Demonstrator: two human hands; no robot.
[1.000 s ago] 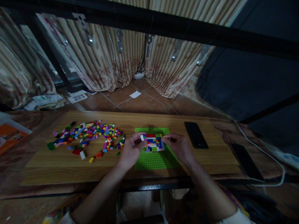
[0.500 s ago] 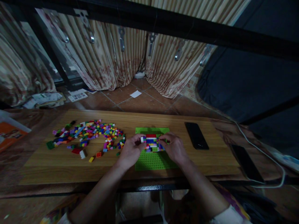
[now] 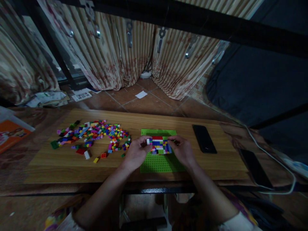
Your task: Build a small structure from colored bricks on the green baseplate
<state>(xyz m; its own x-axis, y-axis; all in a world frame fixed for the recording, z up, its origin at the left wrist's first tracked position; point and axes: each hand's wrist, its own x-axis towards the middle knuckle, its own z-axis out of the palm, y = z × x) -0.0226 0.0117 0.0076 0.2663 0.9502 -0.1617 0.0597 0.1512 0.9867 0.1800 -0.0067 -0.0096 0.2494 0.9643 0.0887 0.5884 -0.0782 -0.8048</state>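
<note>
A build of many-coloured toy bricks point(image 3: 158, 145), with red, white, blue and yellow rows, stands over the green studded baseplate point(image 3: 158, 165). My left hand point(image 3: 137, 152) is closed on its left end, thumb in front, beside a white brick at that edge. At the upper right corner of the build, my right hand point(image 3: 181, 148) has its thumb and fingertips pinched together against it. Whether a small loose brick is between those fingertips is too small to tell. The baseplate lies on the wooden tabletop point(image 3: 79, 171).
Loose toy bricks point(image 3: 96, 133) are heaped on the left, with a few nearer me, among them an orange brick point(image 3: 103, 155) and a yellow brick point(image 3: 96, 160). A black phone point(image 3: 204, 139) lies right of the baseplate. Another phone point(image 3: 255, 168) with a white cable point(image 3: 286, 163) lies farther right.
My right fingers have shifted up to the build's upper right corner, so more of its right end shows. My left hand keeps its hold. The camera view has shifted slightly.
</note>
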